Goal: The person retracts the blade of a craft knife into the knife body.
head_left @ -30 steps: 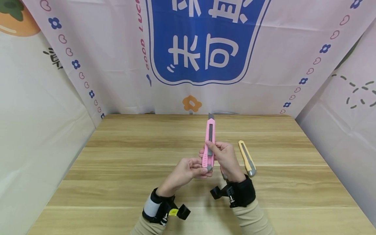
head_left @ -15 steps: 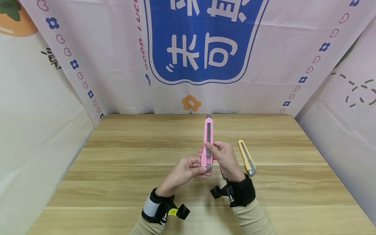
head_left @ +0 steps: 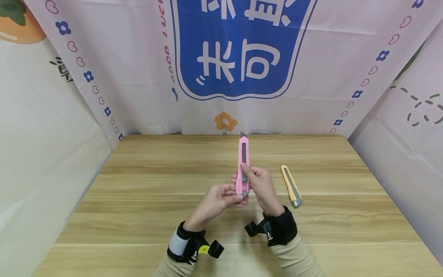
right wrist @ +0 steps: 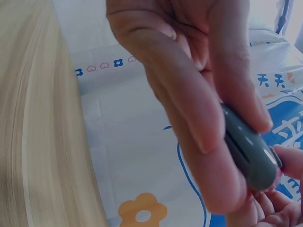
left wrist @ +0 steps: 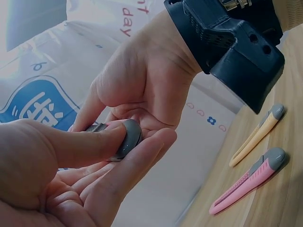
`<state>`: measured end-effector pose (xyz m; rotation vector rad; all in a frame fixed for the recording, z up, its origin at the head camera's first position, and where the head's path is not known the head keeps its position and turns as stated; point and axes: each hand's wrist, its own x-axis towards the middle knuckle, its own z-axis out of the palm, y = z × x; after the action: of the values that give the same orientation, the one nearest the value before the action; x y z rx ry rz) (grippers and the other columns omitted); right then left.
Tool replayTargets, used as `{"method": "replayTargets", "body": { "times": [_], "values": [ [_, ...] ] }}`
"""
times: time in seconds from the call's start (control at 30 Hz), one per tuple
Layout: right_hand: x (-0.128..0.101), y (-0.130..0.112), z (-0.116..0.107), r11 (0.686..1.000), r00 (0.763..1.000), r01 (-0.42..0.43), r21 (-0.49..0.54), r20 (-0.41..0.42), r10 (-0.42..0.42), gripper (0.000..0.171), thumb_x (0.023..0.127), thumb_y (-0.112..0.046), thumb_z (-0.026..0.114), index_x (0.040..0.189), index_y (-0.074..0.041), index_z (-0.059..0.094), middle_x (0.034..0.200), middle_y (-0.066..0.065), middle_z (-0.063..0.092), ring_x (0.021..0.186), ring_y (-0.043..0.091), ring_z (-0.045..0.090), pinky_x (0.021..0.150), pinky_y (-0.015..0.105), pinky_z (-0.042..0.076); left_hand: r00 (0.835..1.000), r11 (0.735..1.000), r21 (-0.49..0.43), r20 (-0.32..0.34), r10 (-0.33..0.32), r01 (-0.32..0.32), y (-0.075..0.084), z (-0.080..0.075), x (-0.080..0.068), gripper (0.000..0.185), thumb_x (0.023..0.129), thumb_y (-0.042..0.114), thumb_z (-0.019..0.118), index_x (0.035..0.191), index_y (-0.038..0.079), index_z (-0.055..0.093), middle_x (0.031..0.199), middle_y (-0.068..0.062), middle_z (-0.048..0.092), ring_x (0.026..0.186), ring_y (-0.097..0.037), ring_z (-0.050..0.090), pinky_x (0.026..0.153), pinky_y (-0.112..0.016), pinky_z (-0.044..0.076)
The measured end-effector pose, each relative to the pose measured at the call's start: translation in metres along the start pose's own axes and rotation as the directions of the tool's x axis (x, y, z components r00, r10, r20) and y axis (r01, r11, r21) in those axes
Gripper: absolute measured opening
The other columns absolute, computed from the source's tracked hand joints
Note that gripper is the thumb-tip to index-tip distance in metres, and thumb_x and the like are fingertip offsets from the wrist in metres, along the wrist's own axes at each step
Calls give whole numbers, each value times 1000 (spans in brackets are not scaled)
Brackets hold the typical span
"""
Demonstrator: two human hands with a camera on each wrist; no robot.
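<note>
In the head view a pink utility knife (head_left: 243,150) stands with its dark blade tip (head_left: 243,134) pointing away. My left hand (head_left: 216,202) pinches its grey end cap between thumb and fingers; the left wrist view shows that thumb on the cap (left wrist: 132,139). My right hand (head_left: 264,188) grips the body higher up, its thumb lying along the front over the grey slider (head_left: 244,177). Right of this hand lies a yellow utility knife (head_left: 291,186). Another pink utility knife (left wrist: 248,182) lies near it in the left wrist view, hidden behind the right arm in the head view.
A wood-grain table (head_left: 138,215) carries the loose knives. White printed cloth (head_left: 145,100) hangs along its back edge, with more cloth on both sides. Each wrist wears a black strap with a small camera (head_left: 216,249).
The held pink utility knife has shifted slightly left and back, and my right hand has moved left with it. The grip of both hands looks unchanged.
</note>
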<state>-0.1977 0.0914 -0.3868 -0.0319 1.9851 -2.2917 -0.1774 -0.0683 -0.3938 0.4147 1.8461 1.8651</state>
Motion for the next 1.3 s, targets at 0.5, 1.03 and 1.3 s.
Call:
{"method": "replayTargets", "body": {
  "times": [0.5,1.03,1.3],
  "values": [
    [-5,-3,-2,996,995,83,35,53,-85,44,97,-26,58,110,16,61,74,-9,76,73,7,74,73,21,62,1000,1000,13,23,-12,12,0,-1,-2,30,94,3,58,120,-12,58,115,-30,66,99,-23,73,91,-32,60],
    [-4,-3,-2,998,995,70,9,67,-70,37,97,-22,58,108,14,62,76,-10,76,78,7,74,75,20,60,1000,1000,-13,17,-1,1,-2,-3,0,32,93,1,58,121,-14,56,116,-33,65,96,-20,73,89,-31,61],
    [-3,-3,1,999,1000,6,36,30,-8,45,97,-30,58,116,11,60,78,-10,76,81,6,74,75,19,60,1000,999,-38,-29,-10,8,0,-2,0,31,93,0,58,121,-14,56,114,-34,65,94,-17,74,88,-28,61]
  ]
}}
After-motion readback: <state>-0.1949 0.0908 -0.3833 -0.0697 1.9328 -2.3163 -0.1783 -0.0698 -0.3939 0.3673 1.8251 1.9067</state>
